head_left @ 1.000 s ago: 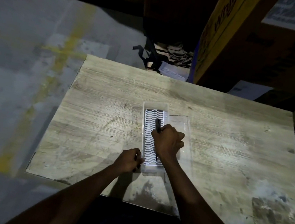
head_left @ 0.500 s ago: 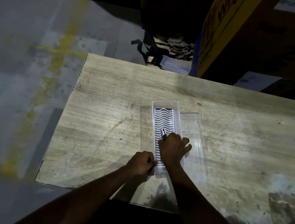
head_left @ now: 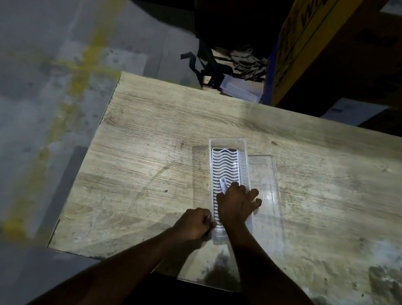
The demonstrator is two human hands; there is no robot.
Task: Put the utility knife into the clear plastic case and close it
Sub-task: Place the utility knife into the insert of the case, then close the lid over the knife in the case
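Knife, slim and rigid, lies in the thin, springy case under the right hand's half-spread grip; left hand pinches the case edge.

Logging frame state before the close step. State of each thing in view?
clear plastic case: open, flat on the table
lid: swung out flat to the right of the tray
utility knife: lying in the tray, tip showing, the rest under the right hand
right hand: on the knife, fingers spread over the case rim
left hand: closed against the case's near left edge
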